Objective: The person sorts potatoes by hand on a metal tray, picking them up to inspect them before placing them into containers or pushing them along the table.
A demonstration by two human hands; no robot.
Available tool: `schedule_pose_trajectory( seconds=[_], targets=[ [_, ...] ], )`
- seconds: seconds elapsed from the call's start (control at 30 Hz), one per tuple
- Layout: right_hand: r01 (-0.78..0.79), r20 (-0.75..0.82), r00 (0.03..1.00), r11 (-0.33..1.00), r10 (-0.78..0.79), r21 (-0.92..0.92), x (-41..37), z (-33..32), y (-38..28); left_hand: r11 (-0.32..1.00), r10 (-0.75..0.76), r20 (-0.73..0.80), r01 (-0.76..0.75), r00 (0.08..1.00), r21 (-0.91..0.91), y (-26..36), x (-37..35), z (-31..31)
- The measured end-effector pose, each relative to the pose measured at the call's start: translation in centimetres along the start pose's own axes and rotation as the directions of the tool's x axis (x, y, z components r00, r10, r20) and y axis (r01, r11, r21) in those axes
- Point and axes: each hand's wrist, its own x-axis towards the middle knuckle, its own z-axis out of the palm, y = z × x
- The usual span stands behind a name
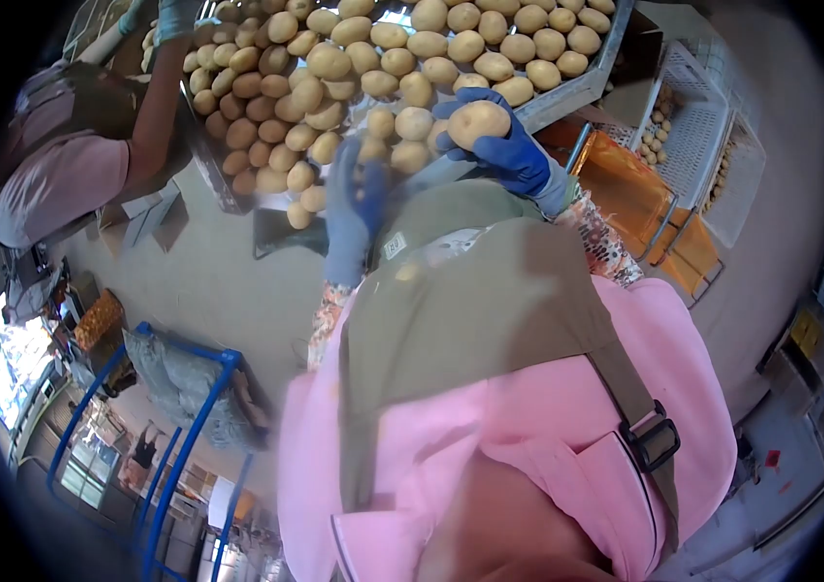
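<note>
My right hand (519,153), in a blue and grey work glove, has its fingers around a potato (479,125) at the near edge of the sorting table. My left hand (354,201) wears the same kind of glove and is smeared by motion, close over the near potatoes at the edge. Many loose potatoes (329,62) cover the metal-edged table (582,87) in front of me. Several potatoes (300,199) lie just left of my left hand.
To the left, another person (72,165) with gloved hands works at the same table. White plastic crates (689,116) holding potatoes stand at the right, beside an orange sheet-like thing (630,199) in a metal frame. A blue-framed cart (228,359) carries grey sacks at the lower left.
</note>
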Motion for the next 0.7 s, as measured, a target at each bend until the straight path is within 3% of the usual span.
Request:
schedule_pose_trajectory(
  seconds=[0.07,0.1,0.13,0.17,0.2,0.23,0.3,0.33,0.37,0.4,0.43,0.47,0.5,0.53,0.57,0.6,0.63,0.67,0.7],
  targets=[
    [-0.001,0.037,0.999,0.997,-0.001,0.073,0.4,-0.1,0.1,0.971,0.139,0.060,-0.125,0.988,-0.203,3.4,1.4,1.5],
    [-0.005,0.046,0.999,0.997,0.001,0.071,0.5,-0.9,0.5,0.940,0.326,0.089,-0.313,0.941,-0.134,4.9,2.1,1.9],
    [0.265,0.177,0.961,0.895,-0.214,-0.359,1.0,-2.1,0.8,0.947,0.314,0.201,-0.293,0.928,-0.130,6.2,2.8,2.5],
    [0.507,0.381,0.862,0.551,-0.335,-0.662,1.4,-3.4,1.6,0.954,0.298,0.310,-0.272,0.903,-0.124,7.0,3.4,3.0],
    [0.420,0.201,0.899,0.642,-0.388,-0.641,1.5,-4.9,3.7,0.954,0.299,0.300,-0.273,0.906,-0.125,6.9,3.4,3.5],
    [0.425,0.213,0.899,0.640,-0.383,-0.640,1.2,-4.5,3.0,0.933,0.358,0.219,-0.338,0.908,-0.124,6.3,3.4,4.0],
    [0.298,-0.053,0.928,0.821,-0.368,-0.487,-0.4,-3.6,1.1,0.896,0.445,0.057,-0.444,0.894,-0.024,1.3,3.8,5.1],
    [0.334,-0.015,0.883,0.651,-0.470,-0.682,-1.2,-4.7,1.0,0.859,0.495,0.023,-0.493,0.869,0.137,-2.2,3.8,4.8],
    [0.337,0.043,0.830,0.439,-0.556,-0.833,-2.4,-6.3,0.9,0.917,0.262,0.053,-0.266,0.964,0.297,-4.8,2.4,3.8],
    [0.254,-0.091,0.861,0.577,-0.501,-0.776,-4.0,-7.5,0.2,0.721,-0.007,0.278,-0.188,0.961,0.668,-4.2,0.8,1.2],
    [0.165,-0.219,0.878,0.698,-0.427,-0.697,-5.9,-8.8,-0.7,0.710,-0.070,0.165,-0.067,0.984,0.701,-10.6,-1.4,1.1],
    [0.090,-0.436,0.839,0.872,-0.327,-0.481,-7.9,-10.4,-1.1,0.833,0.108,0.170,-0.182,0.980,0.523,-16.5,-2.9,-0.1],
    [0.044,-0.609,0.774,0.975,-0.172,-0.219,-10.0,-12.1,-1.1,0.788,0.009,0.233,-0.150,0.972,0.596,-14.6,-4.0,-1.6],
    [-0.002,-0.452,0.706,0.636,-0.546,-0.772,-11.5,-13.4,-0.8,0.811,-0.054,0.221,-0.087,0.974,0.579,-14.0,-5.1,-2.3],
    [-0.099,-0.092,0.669,0.034,-0.738,-0.995,-13.3,-15.1,-0.2,0.827,-0.122,0.208,-0.016,0.970,0.562,-13.9,-5.8,-2.9],
    [-0.154,-0.625,0.576,0.680,-0.528,-0.717,-17.3,-20.3,1.0,0.828,-0.128,0.206,-0.009,0.970,0.560,-14.4,-5.9,-3.0],
    [-0.122,-0.881,0.473,0.989,-0.017,-0.085,-20.0,-24.4,1.7,0.806,-0.028,0.070,-0.019,0.997,0.591,-15.3,-5.7,-2.9],
    [-0.129,-0.878,0.479,0.988,-0.014,-0.086,-19.5,-24.4,1.6,0.781,0.076,-0.065,-0.019,0.995,0.624,-15.0,-5.2,-2.9],
    [-0.236,-0.882,0.455,0.939,-0.119,-0.248,-19.0,-24.5,1.4,0.782,0.066,-0.074,-0.005,0.995,0.623,-14.9,-4.1,-3.1]
  ],
)
